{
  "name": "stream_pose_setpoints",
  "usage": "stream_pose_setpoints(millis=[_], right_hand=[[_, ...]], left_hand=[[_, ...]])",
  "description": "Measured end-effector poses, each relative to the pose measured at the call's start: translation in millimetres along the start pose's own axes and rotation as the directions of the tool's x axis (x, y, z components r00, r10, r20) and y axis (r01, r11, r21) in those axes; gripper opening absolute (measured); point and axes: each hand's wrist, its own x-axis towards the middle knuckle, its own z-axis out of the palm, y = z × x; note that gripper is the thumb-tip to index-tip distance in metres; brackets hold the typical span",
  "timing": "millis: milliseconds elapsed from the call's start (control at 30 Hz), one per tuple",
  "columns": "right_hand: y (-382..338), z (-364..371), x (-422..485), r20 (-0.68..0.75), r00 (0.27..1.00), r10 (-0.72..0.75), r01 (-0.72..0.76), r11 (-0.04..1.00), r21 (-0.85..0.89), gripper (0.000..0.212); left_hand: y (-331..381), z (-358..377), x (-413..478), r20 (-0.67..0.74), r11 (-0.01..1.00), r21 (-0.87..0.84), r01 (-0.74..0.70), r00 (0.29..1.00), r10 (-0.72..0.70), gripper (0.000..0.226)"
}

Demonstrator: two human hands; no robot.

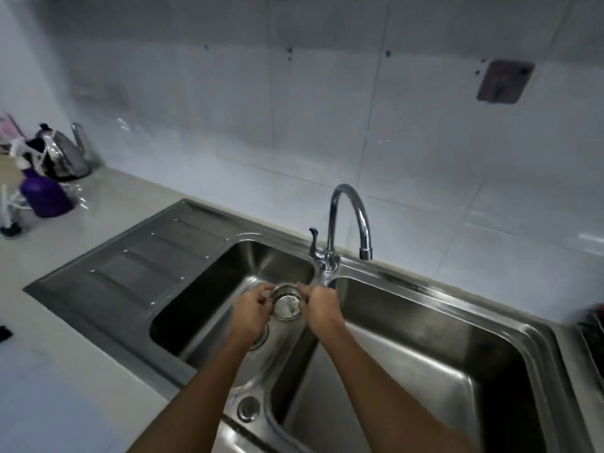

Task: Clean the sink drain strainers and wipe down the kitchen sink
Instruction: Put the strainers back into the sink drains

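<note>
A round steel drain strainer is held up over the left basin of a stainless double sink, tilted so its stained inside faces me. My left hand grips its left rim with curled fingers. My right hand pinches its right rim. Part of the left basin's drain opening shows just below my left wrist. The right basin lies beside my right forearm, and its drain is not visible.
A chrome gooseneck tap with a lever stands behind the hands, spout over the right basin. The ribbed drainboard lies left. A purple bottle and a steel kettle sit on the far-left counter. A dish rack edges in right.
</note>
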Motion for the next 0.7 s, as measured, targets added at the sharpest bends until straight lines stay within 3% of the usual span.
stream_pose_setpoints(millis=[167, 367, 533, 700], right_hand=[[-38.0, 54.4, 47.8, 0.037, 0.999, 0.007, -0.007, 1.000, 0.011, 0.031], [-33.1, 134.0, 103.2, 0.108, 0.975, 0.195, -0.201, 0.979, 0.044, 0.032], [-13.3, 186.6, 126.5, 0.167, 0.929, 0.330, -0.327, 0.944, -0.046, 0.036], [5.0, 226.9, 134.2, 0.224, 0.859, 0.461, -0.459, 0.886, -0.065, 0.038]], left_hand=[[-52.9, -36.6, 50.2, 0.023, 0.995, 0.053, 0.082, 0.996, -0.083, 0.022], [-126.5, -21.6, 107.7, 0.146, 0.978, 0.117, 0.175, 0.971, -0.192, 0.020], [-180.0, 7.9, 139.4, 0.351, 0.955, 0.159, 0.250, 0.890, -0.291, 0.016], [-209.2, 29.7, 150.2, 0.481, 0.952, 0.179, 0.247, 0.822, -0.304, 0.036]])
